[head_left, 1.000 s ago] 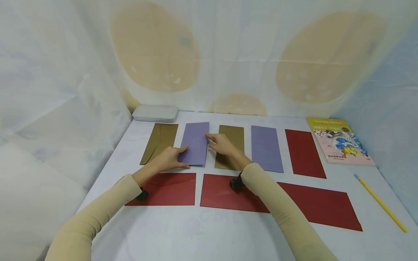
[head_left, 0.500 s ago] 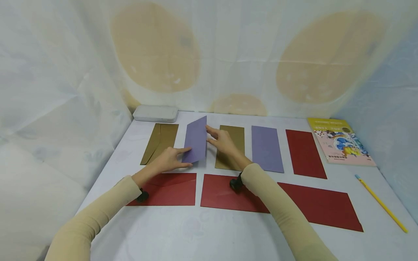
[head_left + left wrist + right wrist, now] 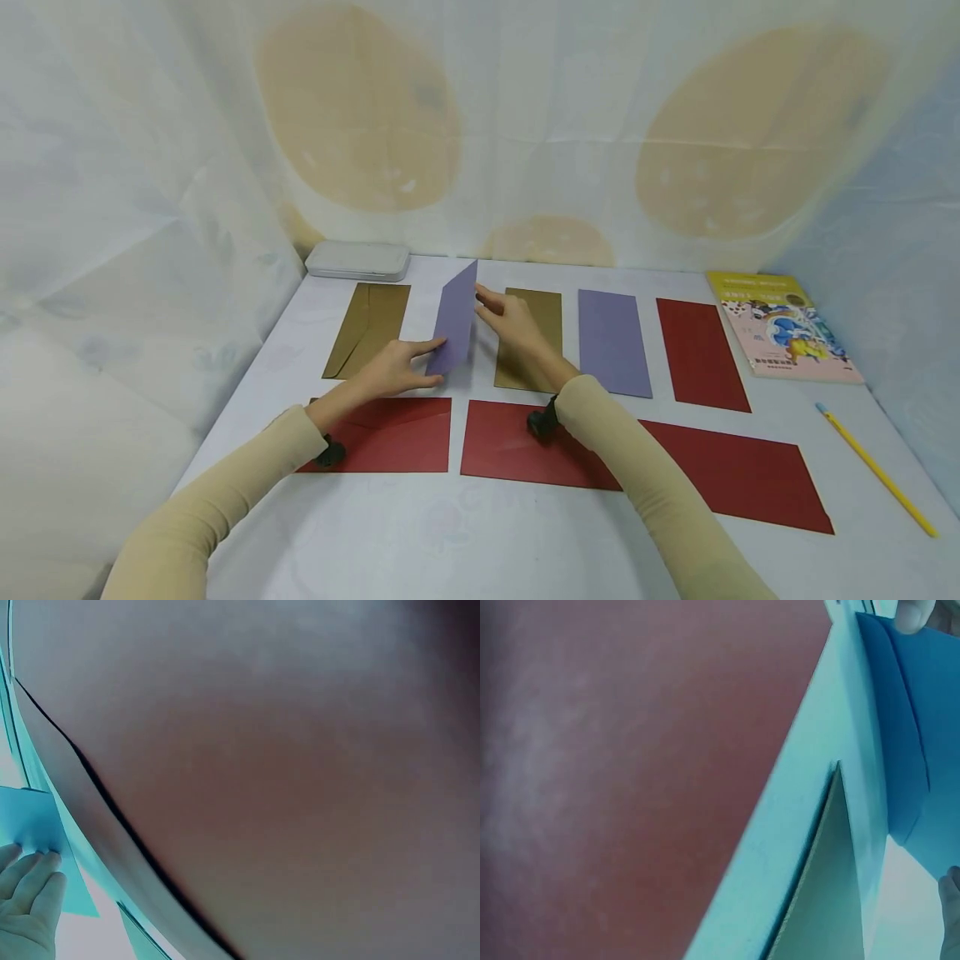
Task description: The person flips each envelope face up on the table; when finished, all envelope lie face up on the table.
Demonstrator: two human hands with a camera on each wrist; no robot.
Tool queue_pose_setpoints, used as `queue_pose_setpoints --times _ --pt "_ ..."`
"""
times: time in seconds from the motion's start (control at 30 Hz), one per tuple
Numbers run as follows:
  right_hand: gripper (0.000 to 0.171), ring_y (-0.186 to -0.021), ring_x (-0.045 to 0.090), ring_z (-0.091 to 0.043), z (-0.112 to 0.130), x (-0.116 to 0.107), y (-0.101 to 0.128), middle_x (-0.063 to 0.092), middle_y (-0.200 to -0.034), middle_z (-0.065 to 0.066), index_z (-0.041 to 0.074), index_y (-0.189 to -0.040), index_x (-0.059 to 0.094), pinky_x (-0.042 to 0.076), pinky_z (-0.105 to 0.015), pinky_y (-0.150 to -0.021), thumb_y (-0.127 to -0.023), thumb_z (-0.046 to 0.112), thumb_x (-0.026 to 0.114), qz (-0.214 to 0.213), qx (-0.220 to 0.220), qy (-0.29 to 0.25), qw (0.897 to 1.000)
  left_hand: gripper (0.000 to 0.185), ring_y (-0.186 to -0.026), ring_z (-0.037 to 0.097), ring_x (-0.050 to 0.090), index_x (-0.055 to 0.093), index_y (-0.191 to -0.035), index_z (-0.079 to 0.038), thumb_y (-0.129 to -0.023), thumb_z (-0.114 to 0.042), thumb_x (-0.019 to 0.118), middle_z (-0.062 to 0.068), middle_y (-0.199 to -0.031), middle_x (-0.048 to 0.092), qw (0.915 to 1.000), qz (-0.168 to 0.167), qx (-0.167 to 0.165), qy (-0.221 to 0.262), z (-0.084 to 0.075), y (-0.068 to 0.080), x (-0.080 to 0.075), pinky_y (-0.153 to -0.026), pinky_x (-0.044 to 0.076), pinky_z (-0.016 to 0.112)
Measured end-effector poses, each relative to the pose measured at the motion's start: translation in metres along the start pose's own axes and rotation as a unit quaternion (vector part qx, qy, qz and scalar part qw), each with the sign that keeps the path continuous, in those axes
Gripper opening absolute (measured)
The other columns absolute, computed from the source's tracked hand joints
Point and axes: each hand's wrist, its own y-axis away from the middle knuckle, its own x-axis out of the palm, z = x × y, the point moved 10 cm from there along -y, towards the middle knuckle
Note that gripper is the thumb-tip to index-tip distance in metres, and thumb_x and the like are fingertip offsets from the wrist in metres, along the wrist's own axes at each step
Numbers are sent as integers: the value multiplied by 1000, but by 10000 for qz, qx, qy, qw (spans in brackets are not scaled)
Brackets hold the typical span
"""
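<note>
A purple envelope (image 3: 453,317) stands tilted up between my hands in the head view, its right edge raised off the table. Its long left edge is low, and my left hand (image 3: 393,367) holds it there, one finger on the front face and the thumb near the bottom corner. The right hand (image 3: 512,323) pinches the raised right edge with its fingertips. The right wrist view shows the envelope's flap side (image 3: 915,735), tinted blue, with a fingertip over its top. A gold envelope (image 3: 367,329) lies left of it, and another gold envelope (image 3: 536,312) lies partly under the right hand.
Another purple envelope (image 3: 615,342) and a red envelope (image 3: 701,354) lie to the right. Three red envelopes lie in front, including one red envelope (image 3: 405,433) below my left wrist. A grey case (image 3: 357,260), a book (image 3: 783,325) and a yellow pencil (image 3: 873,467) lie around them.
The purple envelope lay nearly flat; its right edge has swung up and it now stands steeply. Both hands have kept hold of it, with the left shifting slightly right.
</note>
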Motion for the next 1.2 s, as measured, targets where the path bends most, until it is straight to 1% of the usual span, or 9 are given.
queue_pose_setpoints --times 0.2,0.33,0.43,0.63,0.8,0.9,1.0,1.1,1.2 --pt "50 -120 56 -27 5 -4 0 52 -138 -8 8 -143 46 45 -36 -96 -99 27 57 -73 25 222 9997 65 -117 25 57 51 -137 2 -81 -19 77 18 -130 57 9997 -6 49 227 -3 -6 2 -84 50 38" --pt "52 -120 55 -30 11 -7 -1 47 -142 -8 5 -143 45 44 -36 -97 -98 28 58 -177 -113 328 9992 65 -121 25 54 49 -137 3 -81 -14 76 18 -132 55 9994 -14 77 334 -8 -9 2 -82 49 38" --pt "51 -122 54 -27 15 -8 -2 44 -145 -6 5 -142 46 44 -33 -98 -98 26 59 -229 -153 296 9992 65 -122 27 53 49 -137 6 -81 -11 76 20 -132 55 9986 -48 163 496 -14 -11 2 -84 49 41" --pt "51 -127 49 -22 21 -10 -3 43 -146 -2 6 -141 48 42 -30 -99 -97 29 60 -249 -109 296 9992 65 -120 28 55 48 -137 8 -81 -7 77 22 -132 54 9962 -5 257 831 -20 -13 6 -95 45 41" --pt "52 -131 43 -18 26 -9 -5 43 -146 -2 6 -141 48 40 -29 -101 -96 30 61 -231 -144 325 9991 65 -119 28 56 47 -137 8 -82 -7 76 22 -135 52 9941 -41 274 1052 -19 -12 8 -95 45 39" --pt "52 -131 43 -17 28 -7 -6 43 -146 -2 7 -141 48 40 -28 -101 -97 31 61 -216 -169 393 9989 65 -119 29 56 47 -137 8 -82 -8 77 21 -135 52 9945 -116 235 1017 -18 -9 6 -96 45 40" --pt "52 -132 42 -17 32 -4 -7 42 -146 -3 7 -142 48 40 -29 -101 -97 30 60 -182 -183 427 9988 69 -120 29 55 47 -139 5 -80 -12 79 19 -136 52 9948 -346 301 911 -20 -6 0 -96 44 41" --pt "52 -133 40 -19 34 -2 -8 42 -147 -6 5 -142 47 40 -30 -101 -97 29 60 -139 -224 472 9985 72 -121 28 54 47 -139 3 -78 -14 82 17 -136 53 9929 -819 556 656 -26 -1 -10 -96 45 40" --pt "51 -133 41 -20 36 0 -10 43 -146 -8 5 -141 47 40 -30 -101 -97 28 60 -147 -293 564 9979 73 -123 27 53 47 -140 3 -78 -13 82 16 -137 52 9863 -1322 889 424 -36 4 -22 -95 46 39"
